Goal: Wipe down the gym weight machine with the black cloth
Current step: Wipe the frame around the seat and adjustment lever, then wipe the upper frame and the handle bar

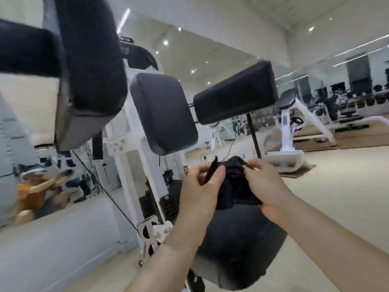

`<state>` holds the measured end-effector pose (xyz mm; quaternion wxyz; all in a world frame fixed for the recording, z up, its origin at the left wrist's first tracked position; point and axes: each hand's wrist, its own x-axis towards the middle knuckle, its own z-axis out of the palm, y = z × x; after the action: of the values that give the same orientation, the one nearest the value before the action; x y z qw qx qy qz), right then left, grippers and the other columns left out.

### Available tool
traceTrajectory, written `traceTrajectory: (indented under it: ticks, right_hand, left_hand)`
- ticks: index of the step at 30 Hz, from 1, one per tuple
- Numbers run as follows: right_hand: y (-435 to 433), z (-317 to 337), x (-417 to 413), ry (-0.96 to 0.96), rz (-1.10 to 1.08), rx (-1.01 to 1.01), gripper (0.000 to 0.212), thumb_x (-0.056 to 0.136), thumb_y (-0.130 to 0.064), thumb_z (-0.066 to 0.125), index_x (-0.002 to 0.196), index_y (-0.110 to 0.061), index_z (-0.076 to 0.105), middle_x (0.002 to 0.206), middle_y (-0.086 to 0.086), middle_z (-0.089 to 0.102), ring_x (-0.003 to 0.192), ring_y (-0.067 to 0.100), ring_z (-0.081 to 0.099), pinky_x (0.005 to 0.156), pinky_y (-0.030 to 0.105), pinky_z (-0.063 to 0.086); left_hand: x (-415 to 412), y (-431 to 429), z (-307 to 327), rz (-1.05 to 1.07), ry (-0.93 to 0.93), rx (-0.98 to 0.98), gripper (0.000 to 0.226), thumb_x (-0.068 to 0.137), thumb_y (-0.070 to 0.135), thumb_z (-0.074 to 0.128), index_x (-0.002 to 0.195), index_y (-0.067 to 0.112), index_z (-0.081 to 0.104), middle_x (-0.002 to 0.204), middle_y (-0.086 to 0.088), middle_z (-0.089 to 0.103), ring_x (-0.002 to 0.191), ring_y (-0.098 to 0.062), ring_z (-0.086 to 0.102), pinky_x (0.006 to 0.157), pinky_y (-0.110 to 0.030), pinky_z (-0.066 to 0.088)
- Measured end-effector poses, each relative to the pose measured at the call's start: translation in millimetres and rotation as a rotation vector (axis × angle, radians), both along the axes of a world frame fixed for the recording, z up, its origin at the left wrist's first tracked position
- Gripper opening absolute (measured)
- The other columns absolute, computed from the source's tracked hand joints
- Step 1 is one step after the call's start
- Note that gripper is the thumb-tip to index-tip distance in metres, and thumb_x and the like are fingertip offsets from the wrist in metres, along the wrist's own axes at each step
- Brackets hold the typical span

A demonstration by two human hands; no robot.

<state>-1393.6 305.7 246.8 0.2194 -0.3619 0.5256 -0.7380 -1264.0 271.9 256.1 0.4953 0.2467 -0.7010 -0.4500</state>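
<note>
The black cloth [233,186] is bunched between both hands, above the machine's black seat pad [242,245]. My left hand [202,186] pinches its left edge with thumb and fingers. My right hand [265,182] grips its right side, fingertips on the top fold. The weight machine has a white frame [130,127], a black chest pad [164,112] in the middle, a black arm pad [235,95] to the right and a larger black pad [88,60] at upper left, close to the camera.
A black cable [105,190] runs diagonally down to a white bracket [153,228] at the machine's base. A wall mirror [42,165] on the left reflects a person in orange. Another white machine [288,127] and benches stand at right on the beige floor.
</note>
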Motion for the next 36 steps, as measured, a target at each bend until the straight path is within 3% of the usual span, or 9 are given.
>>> traceTrajectory:
  ticks: [6,8,10,13,17,21,26,32,36]
  right_hand:
    - [-17,78,-91,0.172,0.329,0.045,0.035,0.100,-0.027,0.041,0.101,-0.001,0.064,0.087,0.007,0.066,0.082,0.020,0.062,0.076,0.034,0.050]
    - [-23,114,-108,0.216,0.467,0.015,0.027,0.101,-0.020,0.043,0.103,-0.026,0.069,0.099,-0.009,0.071,0.095,0.005,0.066,0.087,0.025,0.052]
    - [-28,157,-129,0.310,0.416,-0.026,0.030,0.097,-0.015,0.054,0.103,-0.042,0.064,0.101,-0.020,0.070,0.099,-0.005,0.063,0.087,0.019,0.050]
    - [-29,232,-171,0.324,0.168,-0.033,0.016,0.086,-0.020,0.070,0.096,-0.032,0.068,0.087,-0.016,0.071,0.086,-0.002,0.066,0.081,0.025,0.055]
    - [-40,335,-237,0.141,0.097,-0.035,0.005,0.089,-0.026,0.067,0.085,-0.028,0.069,0.078,-0.014,0.070,0.080,0.005,0.068,0.077,0.032,0.058]
    - [-61,400,-294,-0.346,0.308,0.011,0.010,0.097,-0.023,0.057,0.099,-0.026,0.067,0.100,0.002,0.070,0.092,0.017,0.069,0.066,0.028,0.057]
    - [-82,431,-325,-0.513,0.896,0.047,0.033,0.088,-0.032,0.059,0.120,-0.024,0.063,0.112,0.006,0.072,0.105,0.022,0.068,0.091,0.040,0.052]
    - [-172,409,-403,0.199,0.253,0.291,0.007,0.093,-0.020,0.061,0.095,-0.023,0.066,0.089,-0.005,0.069,0.091,0.019,0.066,0.076,0.032,0.053]
    - [-217,393,-447,0.115,0.194,0.373,0.007,0.095,-0.019,0.056,0.098,-0.024,0.059,0.095,-0.002,0.063,0.085,0.024,0.064,0.063,0.038,0.056]
  left_hand:
    - [-113,-18,70,0.309,-0.054,0.083,0.010,0.085,0.022,0.066,0.083,0.028,0.058,0.082,-0.006,0.066,0.075,-0.022,0.065,0.065,-0.044,0.057]
    - [-134,-23,106,0.383,-0.074,0.102,0.016,0.089,0.025,0.060,0.074,0.020,0.063,0.071,-0.008,0.064,0.068,-0.025,0.061,0.065,-0.048,0.054]
    - [-154,-24,148,0.420,-0.063,0.127,0.030,0.092,0.027,0.057,0.065,0.017,0.065,0.060,-0.001,0.058,0.062,-0.019,0.055,0.061,-0.045,0.050]
    - [-182,-20,220,0.491,-0.059,0.139,0.048,0.095,0.035,0.055,0.054,0.009,0.057,0.054,0.001,0.050,0.057,-0.012,0.047,0.056,-0.034,0.039]
    - [-225,-20,324,0.534,-0.093,0.118,0.058,0.093,0.042,0.056,0.047,0.018,0.030,0.050,0.002,0.026,0.052,-0.014,0.025,0.050,-0.029,0.020]
    - [-279,-31,396,0.382,-0.020,0.210,0.042,0.097,0.030,0.054,0.063,0.005,0.060,0.059,-0.002,0.058,0.056,-0.014,0.055,0.051,-0.022,0.043]
    - [-329,-57,431,0.308,-0.124,0.188,0.018,0.086,0.029,0.064,0.090,0.011,0.067,0.089,-0.012,0.070,0.090,-0.032,0.067,0.082,-0.054,0.055]
    - [-380,-136,409,0.429,-0.345,0.147,0.027,0.076,0.024,0.080,0.065,0.021,0.055,0.055,0.012,0.048,0.056,-0.008,0.043,0.056,-0.023,0.036]
    - [-404,-159,398,0.448,-0.566,0.204,0.027,0.073,0.032,0.082,0.068,0.023,0.057,0.054,0.014,0.047,0.052,-0.002,0.040,0.051,-0.013,0.034]
